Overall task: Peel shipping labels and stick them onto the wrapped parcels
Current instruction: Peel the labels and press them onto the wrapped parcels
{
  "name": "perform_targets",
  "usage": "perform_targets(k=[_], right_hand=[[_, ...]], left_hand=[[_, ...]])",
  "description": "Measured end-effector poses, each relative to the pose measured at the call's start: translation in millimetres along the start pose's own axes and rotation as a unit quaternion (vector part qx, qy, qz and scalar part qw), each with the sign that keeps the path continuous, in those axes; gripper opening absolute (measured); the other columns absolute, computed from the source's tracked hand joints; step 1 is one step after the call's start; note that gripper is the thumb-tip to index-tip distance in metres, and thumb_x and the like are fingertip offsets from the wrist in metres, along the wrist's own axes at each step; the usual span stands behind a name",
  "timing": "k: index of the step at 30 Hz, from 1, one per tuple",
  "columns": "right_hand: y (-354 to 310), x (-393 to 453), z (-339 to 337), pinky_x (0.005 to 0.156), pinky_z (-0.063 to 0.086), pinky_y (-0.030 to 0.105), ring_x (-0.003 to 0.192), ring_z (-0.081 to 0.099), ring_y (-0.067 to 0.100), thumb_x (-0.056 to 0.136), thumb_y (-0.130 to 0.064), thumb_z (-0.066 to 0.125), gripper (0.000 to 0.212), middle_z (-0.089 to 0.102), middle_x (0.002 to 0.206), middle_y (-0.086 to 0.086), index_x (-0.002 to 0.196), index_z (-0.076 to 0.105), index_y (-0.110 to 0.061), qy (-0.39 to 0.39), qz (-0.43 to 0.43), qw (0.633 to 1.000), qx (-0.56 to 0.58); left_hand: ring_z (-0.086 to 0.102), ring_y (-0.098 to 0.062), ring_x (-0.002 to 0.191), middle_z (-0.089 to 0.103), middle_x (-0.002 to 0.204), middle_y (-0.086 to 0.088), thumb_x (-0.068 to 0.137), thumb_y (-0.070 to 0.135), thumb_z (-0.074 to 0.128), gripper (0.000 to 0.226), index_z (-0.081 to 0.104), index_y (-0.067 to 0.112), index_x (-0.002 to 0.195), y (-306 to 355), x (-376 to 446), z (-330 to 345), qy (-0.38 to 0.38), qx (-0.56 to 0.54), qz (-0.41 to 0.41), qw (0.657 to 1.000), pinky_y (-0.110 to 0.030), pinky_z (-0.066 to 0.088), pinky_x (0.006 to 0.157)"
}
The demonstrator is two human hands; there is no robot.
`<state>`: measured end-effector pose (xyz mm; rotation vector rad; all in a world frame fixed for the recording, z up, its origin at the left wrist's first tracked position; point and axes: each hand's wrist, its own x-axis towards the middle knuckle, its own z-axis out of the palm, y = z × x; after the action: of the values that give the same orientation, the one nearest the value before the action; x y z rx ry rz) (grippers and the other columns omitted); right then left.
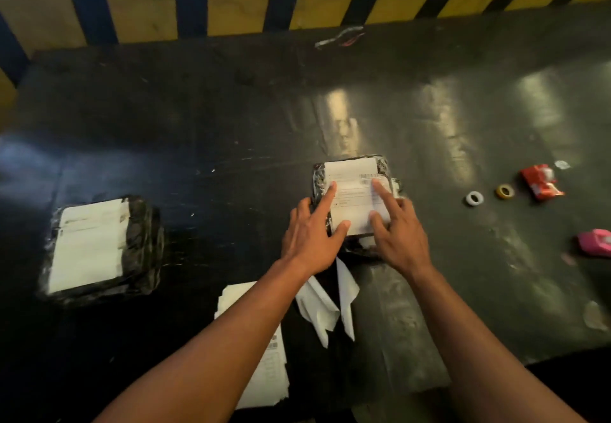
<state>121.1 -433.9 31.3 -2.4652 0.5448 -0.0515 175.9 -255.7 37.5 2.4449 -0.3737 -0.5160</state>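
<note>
Both hands press flat, fingers spread, on a white shipping label (355, 191) atop a black-wrapped parcel (353, 198) at the middle of the dark surface (231, 118): left hand (310, 237), right hand (396, 234). The label's print is blurred. A second labelled parcel (99, 247) lies well left; a forearm partly hides the label stack (261, 356).

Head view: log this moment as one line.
step: pressing label onto parcel | left hand: flat on label | right hand: flat on label | labelled parcel: at left
</note>
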Motion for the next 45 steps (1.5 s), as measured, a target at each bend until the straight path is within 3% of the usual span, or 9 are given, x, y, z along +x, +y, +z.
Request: perform_targets(k=[7,12,17,19,23,28,32,35,45], right_hand=[[60,5,-21,0.088,0.042,0.036,0.115,0.057,0.032,0.107,-0.039,0.041,0.058,0.048,0.136,0.010,0.160,0.018,-0.050,-0.065,0.037,0.997,-0.007],[51,0,-27,0.106,0.038,0.058,0.135,0.040,0.037,0.105,-0.054,0.037,0.064,0.036,0.154,0.013,0.161,0.006,-0.048,-0.076,0.016,0.989,-0.128],[22,-43,-15,0.097,0.046,0.050,0.127,0.047,0.034,0.092,-0.036,0.064,0.057,0.048,0.143,0.012,0.147,0.052,-0.026,0.077,-0.084,0.990,-0.087],[8,-70,2,0.098,0.047,0.046,0.122,0.051,0.030,0.090,-0.030,0.068,0.049,0.053,0.133,0.008,0.138,0.060,-0.022,0.059,-0.128,0.989,-0.040],[-13,-131,54,0.097,0.051,0.040,0.112,0.058,0.022,0.092,-0.029,0.066,0.040,0.058,0.121,0.001,0.131,0.065,-0.023,-0.083,-0.169,0.981,0.039],[-35,-185,118,0.081,0.060,0.034,0.086,0.064,0.005,0.093,-0.035,0.071,0.021,0.065,0.105,-0.011,0.113,0.068,-0.030,-0.249,-0.055,0.962,0.093],[-51,-188,153,0.076,0.060,0.031,0.085,0.065,0.006,0.090,-0.037,0.077,0.023,0.068,0.100,-0.008,0.102,0.062,-0.026,-0.208,0.073,0.965,0.142],[-62,-180,162,0.066,0.049,0.021,0.083,0.064,0.010,0.087,-0.030,0.082,0.028,0.067,0.098,-0.007,0.099,0.060,-0.018,-0.188,0.136,0.960,0.157],[-57,-162,161,0.056,0.046,0.013,0.076,0.068,0.008,0.082,-0.016,0.087,0.032,0.070,0.089,-0.001,0.103,0.062,-0.015,-0.201,0.187,0.947,0.164]], left_hand=[[0.030,-0.031,0.146,0.024,0.160,-0.010,0.101,0.052,0.055,0.080,0.000,0.053,0.160,36,9,39,-0.061,-0.004,0.002,0.998,-0.050,0.042,0.111],[0.024,-0.031,0.153,0.019,0.168,-0.004,0.100,0.050,0.058,0.079,0.007,0.052,0.160,23,-5,31,-0.044,-0.027,0.001,0.999,-0.055,0.035,0.117],[0.050,-0.017,0.134,0.038,0.148,0.007,0.098,0.049,0.062,0.069,0.027,0.048,0.157,-35,-52,11,0.005,-0.052,-0.017,0.998,-0.048,0.052,0.106],[0.055,-0.012,0.125,0.043,0.140,0.010,0.098,0.045,0.064,0.063,0.037,0.045,0.154,-65,-85,4,0.035,-0.050,-0.036,0.997,-0.040,0.054,0.102],[0.058,-0.011,0.116,0.046,0.135,0.010,0.097,0.039,0.067,0.054,0.048,0.043,0.148,-131,-156,-2,0.071,-0.027,-0.135,0.988,-0.034,0.054,0.096],[0.055,-0.018,0.121,0.044,0.135,0.005,0.095,0.034,0.070,0.057,0.049,0.038,0.149,-186,-222,17,0.058,0.000,-0.223,0.973,-0.034,0.053,0.099],[0.054,-0.013,0.122,0.042,0.139,0.007,0.096,0.032,0.069,0.062,0.043,0.041,0.152,-197,-232,31,0.038,-0.020,-0.226,0.973,-0.031,0.053,0.099],[0.061,-0.014,0.114,0.050,0.133,0.009,0.096,0.029,0.069,0.058,0.047,0.042,0.149,-199,-227,33,0.042,-0.032,-0.214,0.975,-0.037,0.058,0.094],[0.062,-0.018,0.112,0.047,0.132,0.005,0.097,0.035,0.068,0.059,0.042,0.041,0.150,-204,-209,27,0.013,-0.005,-0.189,0.982,-0.039,0.058,0.095]])
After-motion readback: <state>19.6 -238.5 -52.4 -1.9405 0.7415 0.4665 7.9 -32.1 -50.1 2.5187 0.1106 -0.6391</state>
